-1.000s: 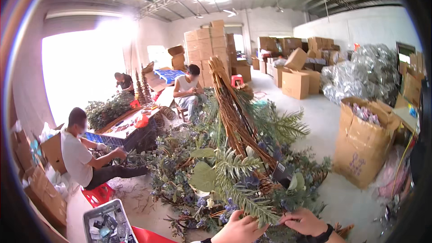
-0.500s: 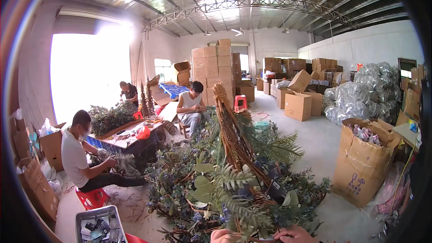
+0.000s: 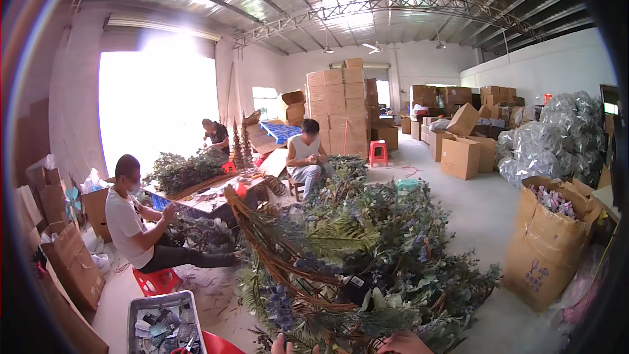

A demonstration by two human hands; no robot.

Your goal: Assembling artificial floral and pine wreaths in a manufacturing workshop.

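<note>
Close in front of me is a vine wreath (image 3: 262, 242) of bare brown twigs, dressed with fern leaves, green foliage and blue flowers. Its bare twig end points up and to the left. A small black tag (image 3: 356, 282) hangs among the leaves. At the lower edge my left hand (image 3: 288, 345) shows only its fingertips, curled at the wreath's near side. To its right my right hand (image 3: 403, 343) is closed on the near rim, partly under leaves. Behind lies a large heap of similar wreaths (image 3: 419, 223).
A grey tray (image 3: 190, 296) with dark tags and scissors (image 3: 188, 346) stands at lower left, by a red stool. One person (image 3: 131, 223) sits at left; two more work farther back around a table (image 3: 196, 198). An open carton (image 3: 550, 249) stands at right.
The wreath has tipped to the left, its twig end swinging from upright to lower left. My left hand has moved left with it. The view has turned slightly left.
</note>
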